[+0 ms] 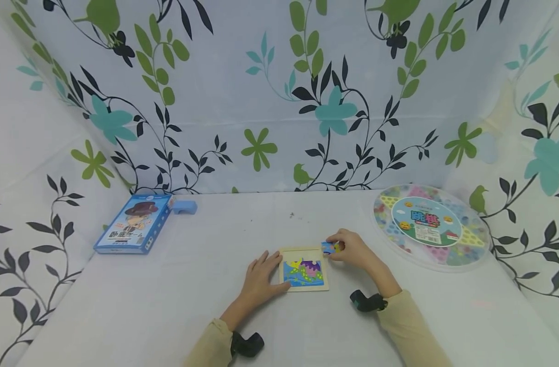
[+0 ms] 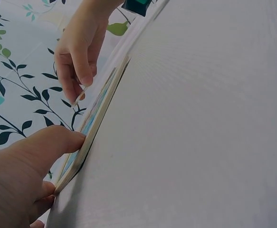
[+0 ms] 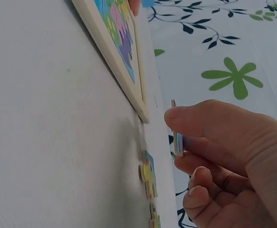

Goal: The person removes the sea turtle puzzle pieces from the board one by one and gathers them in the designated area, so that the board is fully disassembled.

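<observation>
A wooden-framed jigsaw puzzle (image 1: 303,289) lies flat, its coloured picture filling the lower part and a bare strip along the top. My left hand (image 1: 260,279) rests at its left side, fingers extended and touching the edge, the thumb (image 2: 67,141) pressing on the frame. At the upper right corner is my right hand (image 1: 354,250), pinching a thin puzzle piece (image 3: 178,142) between thumb and fingers, raised off the table. Below that hand, two loose puzzle pieces, one yellow and blue (image 3: 149,175) and another partly cut off (image 3: 154,219), lie on the table beside the frame.
A blue picture box (image 1: 134,224) lies at the back left, with a small blue block (image 1: 185,207) next to it. A round, clear-lidded game set (image 1: 462,224) is at the back right. Patterned cloth (image 1: 270,102) hangs behind the white table (image 1: 215,229).
</observation>
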Motion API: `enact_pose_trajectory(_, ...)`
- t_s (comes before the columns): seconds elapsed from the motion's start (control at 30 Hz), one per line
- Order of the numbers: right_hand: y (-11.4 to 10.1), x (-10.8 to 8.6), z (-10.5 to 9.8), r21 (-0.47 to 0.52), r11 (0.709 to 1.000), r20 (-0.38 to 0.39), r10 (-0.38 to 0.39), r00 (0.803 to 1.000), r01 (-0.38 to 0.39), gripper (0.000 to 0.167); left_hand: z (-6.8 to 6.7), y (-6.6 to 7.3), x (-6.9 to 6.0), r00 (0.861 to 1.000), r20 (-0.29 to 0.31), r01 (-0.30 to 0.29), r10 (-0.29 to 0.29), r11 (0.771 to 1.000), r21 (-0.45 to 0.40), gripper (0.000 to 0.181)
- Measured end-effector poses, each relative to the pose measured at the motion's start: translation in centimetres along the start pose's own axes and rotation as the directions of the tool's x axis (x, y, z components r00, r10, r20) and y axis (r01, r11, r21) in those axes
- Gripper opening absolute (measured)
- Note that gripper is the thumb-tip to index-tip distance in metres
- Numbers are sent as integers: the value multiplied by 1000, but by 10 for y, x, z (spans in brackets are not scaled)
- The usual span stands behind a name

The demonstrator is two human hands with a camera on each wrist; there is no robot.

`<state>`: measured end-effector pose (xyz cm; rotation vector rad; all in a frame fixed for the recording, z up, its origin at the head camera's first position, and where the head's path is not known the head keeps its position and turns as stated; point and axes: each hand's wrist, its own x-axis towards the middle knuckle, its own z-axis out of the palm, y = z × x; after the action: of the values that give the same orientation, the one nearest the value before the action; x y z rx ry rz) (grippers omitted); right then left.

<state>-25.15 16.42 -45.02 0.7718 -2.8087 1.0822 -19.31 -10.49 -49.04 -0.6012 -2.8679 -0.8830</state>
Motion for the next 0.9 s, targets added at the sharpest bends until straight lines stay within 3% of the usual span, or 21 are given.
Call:
enact_pose_trajectory(0.2,6,-2,-6,5,1000,-3,3,1000,-3,33,-2,-1,0,1000,-7,-3,3,1000,-1,70)
enact_pose_trajectory(0.6,29,-20,-51,-16,991,-10,136,991,-136,36,-1,2,-1,1000,0,-9,9,1000,-10,70)
enact_pose_trajectory(0.9,35,-29,-65,-25,981,16,191,981,-191,35,-1,2,-1,1000,8,1,-1,1000,-4,70)
